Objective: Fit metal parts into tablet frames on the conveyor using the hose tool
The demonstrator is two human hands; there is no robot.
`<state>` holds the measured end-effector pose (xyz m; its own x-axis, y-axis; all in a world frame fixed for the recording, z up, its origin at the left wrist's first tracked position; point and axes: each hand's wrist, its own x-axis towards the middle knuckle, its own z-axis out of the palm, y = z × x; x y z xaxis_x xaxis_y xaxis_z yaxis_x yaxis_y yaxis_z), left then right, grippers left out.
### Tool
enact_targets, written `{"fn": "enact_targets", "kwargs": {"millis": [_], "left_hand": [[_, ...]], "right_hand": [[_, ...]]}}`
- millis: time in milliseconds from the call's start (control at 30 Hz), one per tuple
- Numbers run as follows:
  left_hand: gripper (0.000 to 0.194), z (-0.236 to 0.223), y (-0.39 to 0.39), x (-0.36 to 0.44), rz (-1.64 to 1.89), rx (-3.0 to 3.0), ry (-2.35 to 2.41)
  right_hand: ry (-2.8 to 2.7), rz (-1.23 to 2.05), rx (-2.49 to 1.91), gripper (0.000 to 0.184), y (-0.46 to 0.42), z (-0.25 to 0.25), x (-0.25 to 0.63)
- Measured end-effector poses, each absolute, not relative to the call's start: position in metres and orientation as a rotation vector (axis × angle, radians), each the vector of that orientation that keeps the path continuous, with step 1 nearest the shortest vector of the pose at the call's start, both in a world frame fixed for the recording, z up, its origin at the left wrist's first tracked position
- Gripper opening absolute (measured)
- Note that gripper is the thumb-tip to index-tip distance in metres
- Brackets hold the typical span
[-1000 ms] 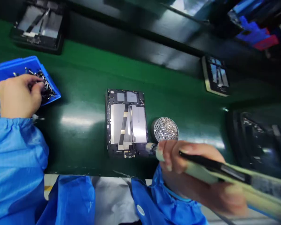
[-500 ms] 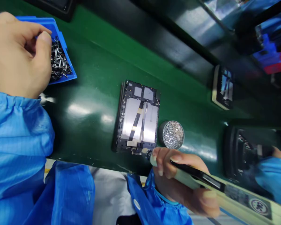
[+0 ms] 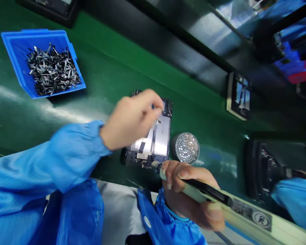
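Note:
My left hand [image 3: 135, 117] hovers, slightly blurred, over an opened tablet [image 3: 163, 132] on the bench. Its thumb and index finger pinch a small metal piece [image 3: 158, 120], too small to name exactly. The tablet shows a silvery battery area with dark flat cables; my hand hides its upper left part. My right hand [image 3: 191, 190] is wrapped round a pale electric screwdriver [image 3: 241, 211], whose tip end lies close by the tablet's lower edge. A blue bin [image 3: 17, 64] full of small dark and silvery strip parts [image 3: 53, 69] stands at the upper left.
Right of the tablet stands a round container [image 3: 173, 144] of small screws. A second tablet-like device [image 3: 239, 95] lies farther right. Black trays sit at the upper left and right. At the right edge a co-worker's blue sleeve [image 3: 295, 200] shows beside a black tray [image 3: 255, 170].
My left hand has moved from the blue bin rightward to above the tablet, with a small metal piece now visible between its fingers. My right hand keeps its hold on the screwdriver.

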<state>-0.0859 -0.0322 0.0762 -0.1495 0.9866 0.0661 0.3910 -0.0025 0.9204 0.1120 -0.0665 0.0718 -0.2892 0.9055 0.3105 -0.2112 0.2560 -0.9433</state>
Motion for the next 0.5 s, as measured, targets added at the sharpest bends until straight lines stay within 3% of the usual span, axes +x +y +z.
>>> {"fn": "enact_targets", "kwargs": {"millis": [133, 333, 500], "left_hand": [[0.007, 0.034, -0.027, -0.031, 0.755, 1.59, 1.409], [0.01, 0.015, -0.031, -0.032, 0.654, 1.7, 1.409], [0.01, 0.015, -0.034, -0.035, 0.615, 1.773, 1.412]], "right_hand": [[-1.445, 1.262, -0.738, 0.033, -0.069, 0.077, 0.121], [-1.474, 1.274, -0.624, 0.039, -0.064, 0.074, 0.12], [-1.534, 1.356, -0.666, 0.022, -0.061, 0.082, 0.132]]}}
